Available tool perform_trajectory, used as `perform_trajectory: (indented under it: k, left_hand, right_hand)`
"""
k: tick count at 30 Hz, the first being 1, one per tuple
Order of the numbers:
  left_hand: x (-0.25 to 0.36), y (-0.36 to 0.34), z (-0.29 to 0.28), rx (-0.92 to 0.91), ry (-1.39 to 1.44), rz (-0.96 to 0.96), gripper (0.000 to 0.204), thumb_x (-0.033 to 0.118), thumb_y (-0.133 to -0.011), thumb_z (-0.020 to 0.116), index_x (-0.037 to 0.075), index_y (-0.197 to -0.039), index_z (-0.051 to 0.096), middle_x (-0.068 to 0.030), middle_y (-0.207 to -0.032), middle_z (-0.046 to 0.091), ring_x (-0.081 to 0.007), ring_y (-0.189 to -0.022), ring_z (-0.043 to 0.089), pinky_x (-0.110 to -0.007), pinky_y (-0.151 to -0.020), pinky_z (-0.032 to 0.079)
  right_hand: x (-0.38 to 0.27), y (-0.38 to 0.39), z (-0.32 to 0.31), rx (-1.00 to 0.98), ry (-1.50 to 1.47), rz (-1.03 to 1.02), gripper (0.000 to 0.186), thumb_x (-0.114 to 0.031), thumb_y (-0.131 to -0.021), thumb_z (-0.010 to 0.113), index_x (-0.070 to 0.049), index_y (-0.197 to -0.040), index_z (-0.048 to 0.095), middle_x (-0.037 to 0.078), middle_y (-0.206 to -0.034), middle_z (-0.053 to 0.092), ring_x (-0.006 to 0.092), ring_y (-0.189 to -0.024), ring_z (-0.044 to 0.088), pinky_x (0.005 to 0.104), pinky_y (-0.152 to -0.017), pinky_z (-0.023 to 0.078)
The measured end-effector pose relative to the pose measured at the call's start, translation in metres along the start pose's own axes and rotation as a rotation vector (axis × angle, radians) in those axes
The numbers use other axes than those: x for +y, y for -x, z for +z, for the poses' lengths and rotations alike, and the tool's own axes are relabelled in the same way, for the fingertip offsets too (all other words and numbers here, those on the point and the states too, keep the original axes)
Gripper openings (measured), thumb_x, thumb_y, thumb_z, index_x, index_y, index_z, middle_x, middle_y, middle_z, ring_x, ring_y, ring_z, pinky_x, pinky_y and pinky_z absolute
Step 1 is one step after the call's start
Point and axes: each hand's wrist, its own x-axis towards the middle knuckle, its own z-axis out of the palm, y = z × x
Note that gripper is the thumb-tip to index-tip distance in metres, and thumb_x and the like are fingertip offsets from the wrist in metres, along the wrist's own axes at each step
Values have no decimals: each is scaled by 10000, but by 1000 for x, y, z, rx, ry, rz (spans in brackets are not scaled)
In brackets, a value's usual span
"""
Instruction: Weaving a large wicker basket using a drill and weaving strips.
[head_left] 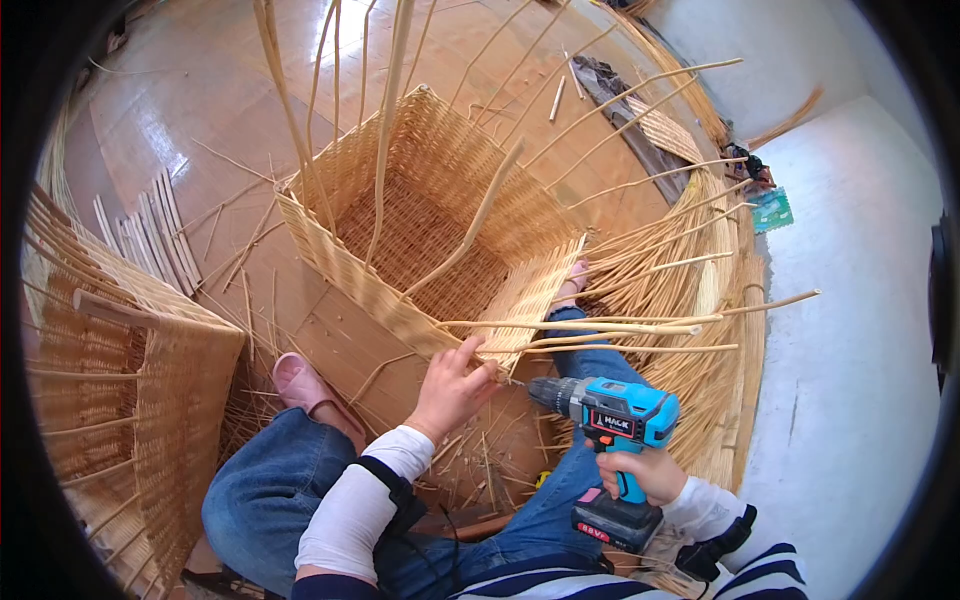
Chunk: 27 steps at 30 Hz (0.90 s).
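A rectangular wicker basket [352,300] lies tilted in front of me, its open top toward me and long bare stakes sticking out from its rim. At its near corner my left hand [455,388] is closed, fingers pressed on the woven edge below a bundle of stakes. My right hand [645,474] is wrapped round the grip of a blue cordless drill [625,408] with a black battery. The drill points left, its thin bit close to the corner by my left fingertips. Whether the bit touches the weave I cannot tell.
Another wicker basket [190,400] with stakes stands at the left. Pale split sticks [160,235] lie beyond it. On the right, a heap of willow rods [690,400] runs along the white wall [850,350]. Loose offcuts litter the tan floor [220,90]. My knees flank the work.
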Motion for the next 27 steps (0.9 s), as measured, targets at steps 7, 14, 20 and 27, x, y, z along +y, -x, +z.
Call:
perform_trajectory:
  k: [7, 14, 20, 27]
  left_hand:
    - [1, -1, -1, 24, 4, 0, 405, 231, -700, 817, 156, -1062, 650, -112, -1295, 505, -310, -994, 559, -430, -830, 470]
    - [-1, 1, 0, 9, 38, -17, 402, 232, -704, 812, 146, -1063, 655, -120, -1290, 507, -313, -1014, 562, -429, -835, 474]
    - [-5, 2, -1, -11, 74, -7, 320, 225, -770, 750, 140, -1059, 642, -112, -1331, 492, -272, -977, 573, -400, -837, 483]
    - [-13, 0, -14, -136, 116, -23, 385, 206, -749, 775, 159, -1108, 645, -110, -1373, 479, -288, -1017, 591, -412, -854, 489]
  right_hand:
    - [-27, 3, 9, 1, 321, 17, 242, -117, -857, 688, -20, -1057, 592, 2, -660, 576, 83, -515, 535, 250, -473, 429]
    - [-54, -9, 6, -71, 196, 187, 293, -150, -845, 749, -36, -1070, 601, 7, -696, 585, 87, -508, 536, 244, -452, 446]
    - [-46, -3, 11, -11, 388, 74, 261, -167, -860, 741, -38, -1035, 596, -5, -745, 592, 68, -525, 527, 234, -455, 431]
    - [-47, -12, 9, -38, 468, 108, 250, -159, -861, 738, -39, -1018, 584, -9, -729, 580, 69, -505, 509, 232, -465, 423]
